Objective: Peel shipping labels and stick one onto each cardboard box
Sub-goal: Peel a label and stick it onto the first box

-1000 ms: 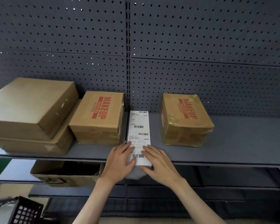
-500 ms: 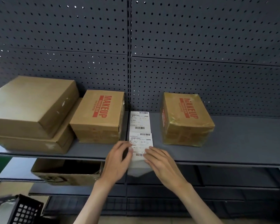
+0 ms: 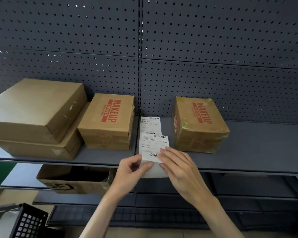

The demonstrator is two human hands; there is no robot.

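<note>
A white strip of shipping labels [image 3: 150,125] lies on the grey shelf [image 3: 248,148] between two cardboard boxes printed MAKEUP, one on the left [image 3: 108,121] and one wrapped in tape on the right [image 3: 199,124]. The nearest label [image 3: 153,146] is lifted off the strip. My left hand [image 3: 130,170] pinches the white backing at the shelf's front edge. My right hand [image 3: 179,169] holds the lifted label's near right corner with its fingertips. Two plain brown boxes [image 3: 36,107] are stacked at the far left.
A dark pegboard wall [image 3: 213,48] backs the shelf. On the lower shelf sits an open cardboard box [image 3: 70,179]. The corner of a black plastic crate [image 3: 27,222] shows at the bottom left. The shelf's right half is bare.
The nearest label has come up off the strip and now overlaps the one behind it. My left hand has curled from flat into a pinch on the backing, and my right hand has moved slightly up.
</note>
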